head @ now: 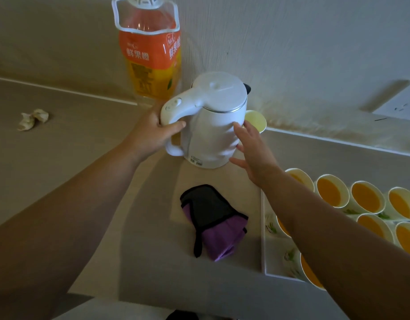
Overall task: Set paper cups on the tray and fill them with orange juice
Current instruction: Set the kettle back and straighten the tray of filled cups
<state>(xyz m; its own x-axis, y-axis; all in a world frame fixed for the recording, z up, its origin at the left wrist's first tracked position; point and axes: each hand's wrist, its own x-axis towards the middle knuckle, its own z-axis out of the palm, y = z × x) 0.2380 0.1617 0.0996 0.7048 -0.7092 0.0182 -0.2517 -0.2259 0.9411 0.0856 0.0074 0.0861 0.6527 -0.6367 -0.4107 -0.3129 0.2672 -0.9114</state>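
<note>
Now we grip the kettle [211, 125] handle in our left hand [156, 132], with our right hand [254, 153] spread against its side. The paper cups [328, 191] on the tray [265, 250] hold juice. An empty cup [256, 120] sits behind the kettle. Next, probably: shift the kettle and fetch that cup.

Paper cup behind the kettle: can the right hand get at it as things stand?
Probably yes. The cup pokes out to the right of the kettle, and the open right hand lies right beside it, with nothing between them.
</note>
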